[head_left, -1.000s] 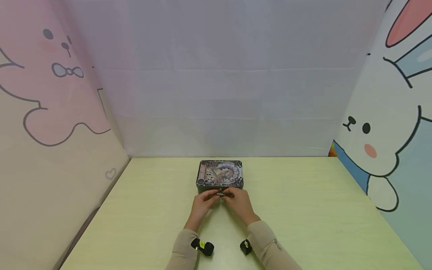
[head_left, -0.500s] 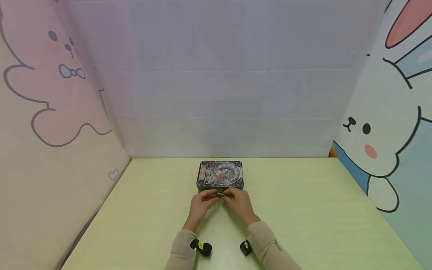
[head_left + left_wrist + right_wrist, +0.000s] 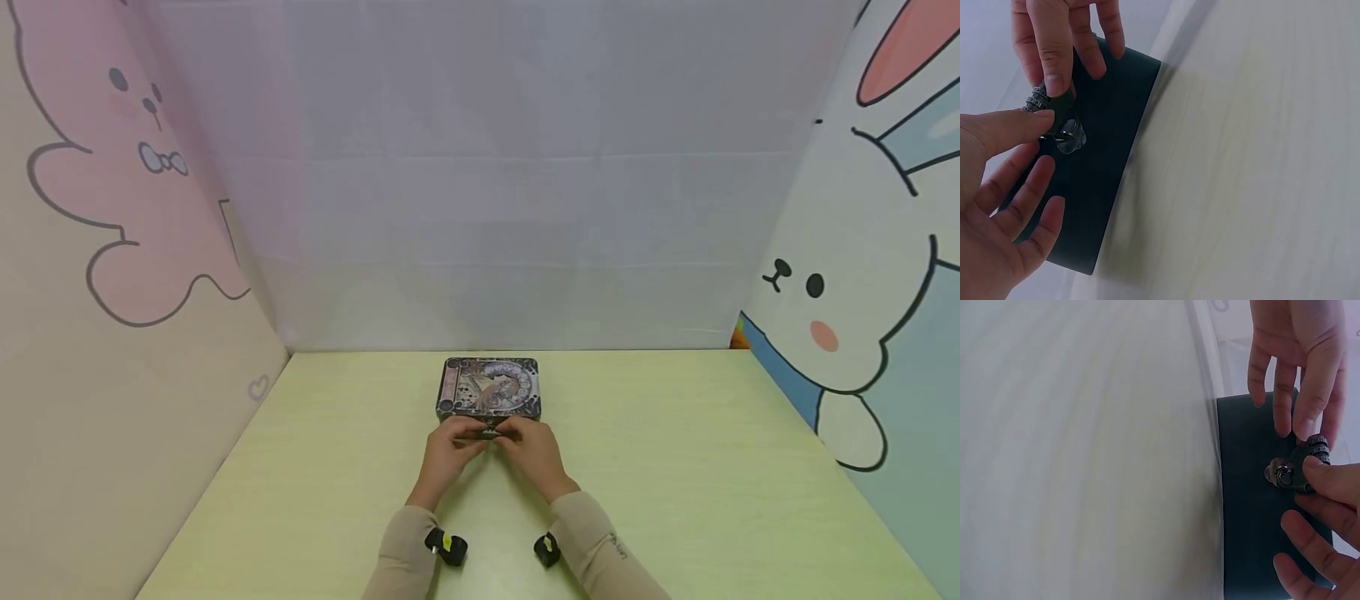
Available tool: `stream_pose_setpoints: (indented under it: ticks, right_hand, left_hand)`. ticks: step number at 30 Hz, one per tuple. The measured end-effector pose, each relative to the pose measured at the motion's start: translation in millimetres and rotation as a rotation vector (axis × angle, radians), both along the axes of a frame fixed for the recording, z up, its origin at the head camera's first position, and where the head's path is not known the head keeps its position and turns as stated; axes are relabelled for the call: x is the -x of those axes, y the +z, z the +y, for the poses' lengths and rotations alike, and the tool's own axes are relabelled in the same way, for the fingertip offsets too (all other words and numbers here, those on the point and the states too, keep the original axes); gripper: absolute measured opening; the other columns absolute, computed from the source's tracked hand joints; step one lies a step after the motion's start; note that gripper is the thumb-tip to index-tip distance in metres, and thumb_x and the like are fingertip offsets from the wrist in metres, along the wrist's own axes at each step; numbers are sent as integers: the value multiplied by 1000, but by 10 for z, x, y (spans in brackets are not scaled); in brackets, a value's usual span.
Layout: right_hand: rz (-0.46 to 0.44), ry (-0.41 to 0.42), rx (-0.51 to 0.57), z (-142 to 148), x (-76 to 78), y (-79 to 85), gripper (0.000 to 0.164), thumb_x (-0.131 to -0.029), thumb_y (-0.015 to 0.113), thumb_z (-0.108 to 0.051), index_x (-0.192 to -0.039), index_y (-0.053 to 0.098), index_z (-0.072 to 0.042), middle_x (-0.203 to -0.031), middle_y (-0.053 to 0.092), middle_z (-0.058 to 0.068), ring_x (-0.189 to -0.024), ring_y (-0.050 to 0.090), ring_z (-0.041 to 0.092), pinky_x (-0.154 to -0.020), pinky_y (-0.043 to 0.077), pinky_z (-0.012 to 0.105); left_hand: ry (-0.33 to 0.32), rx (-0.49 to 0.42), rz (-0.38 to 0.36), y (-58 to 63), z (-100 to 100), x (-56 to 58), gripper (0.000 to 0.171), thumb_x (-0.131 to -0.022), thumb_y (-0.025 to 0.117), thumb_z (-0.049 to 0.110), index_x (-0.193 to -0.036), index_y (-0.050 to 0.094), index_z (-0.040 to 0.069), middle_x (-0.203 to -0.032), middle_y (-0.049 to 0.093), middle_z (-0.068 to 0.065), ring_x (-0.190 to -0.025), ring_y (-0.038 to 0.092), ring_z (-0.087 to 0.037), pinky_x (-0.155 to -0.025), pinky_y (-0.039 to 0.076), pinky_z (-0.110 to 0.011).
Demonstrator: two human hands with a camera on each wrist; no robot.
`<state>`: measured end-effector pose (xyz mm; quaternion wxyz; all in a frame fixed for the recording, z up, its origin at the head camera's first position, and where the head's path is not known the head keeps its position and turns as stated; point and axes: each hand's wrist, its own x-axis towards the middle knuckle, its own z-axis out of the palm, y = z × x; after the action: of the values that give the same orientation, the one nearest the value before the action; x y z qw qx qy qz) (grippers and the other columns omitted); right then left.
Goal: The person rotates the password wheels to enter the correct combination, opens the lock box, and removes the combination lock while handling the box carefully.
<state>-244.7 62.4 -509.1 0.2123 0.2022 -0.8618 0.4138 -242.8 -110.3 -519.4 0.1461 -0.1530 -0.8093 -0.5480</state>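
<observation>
A decorated tin box (image 3: pixel 487 387) sits toward the back of the table, its lid down and its dark front facing me. A small combination padlock (image 3: pixel 1300 465) with number dials hangs at the metal hasp (image 3: pixel 1071 145) on that front. My left hand (image 3: pixel 444 458) pinches the padlock from the left, thumb along its body near the dials. From the other side, my right hand (image 3: pixel 531 450) pinches it between thumb and forefinger. The remaining fingers of both hands are spread loosely in front of the box. Fingers cover part of the lock, and the dial digits are too small to read.
The pale yellow table (image 3: pixel 712 467) stretches out on both sides of the box. A white cloth backdrop (image 3: pixel 510 183) rises behind it. Printed cartoon curtains stand at the left (image 3: pixel 67 350) and right (image 3: pixel 862 333). Each sleeve carries a black wrist camera (image 3: pixel 447 547).
The left fingers have shifted slightly at the padlock, and the left wrist has moved a little. The right hand stays almost still. The left curtain's drawing has drifted to the right.
</observation>
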Motion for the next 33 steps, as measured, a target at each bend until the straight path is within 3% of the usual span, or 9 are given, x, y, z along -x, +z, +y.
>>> stream_pose_setpoints:
  ticks: [14,22,33]
  right_hand:
    - [38,5,5,1,17,-27,13,-76,83,-2,-84,74,-6,-81,74,5,-71,70,20,-66,56,32]
    - [10,-15,-4,-7,21,-13,12,-77,83,-4,-85,74,-7,-82,74,5,-72,69,20,-67,55,32]
    - [11,-21,-9,-3,28,-9,12,-77,83,-7,-85,74,-8,-80,74,4,-68,68,18,-63,53,31]
  left_hand:
    - [21,106,114,17,20,25,18,-77,81,-6,-92,74,2,-95,66,-9,-86,68,-27,-73,55,-28]
    - [54,198,114,26,19,38,15,-77,82,0,-90,75,5,-94,68,-6,-85,67,-24,-68,49,-25]
    - [66,210,121,18,6,45,13,-79,83,4,-90,76,6,-93,68,-4,-83,67,-22,-68,48,-25]
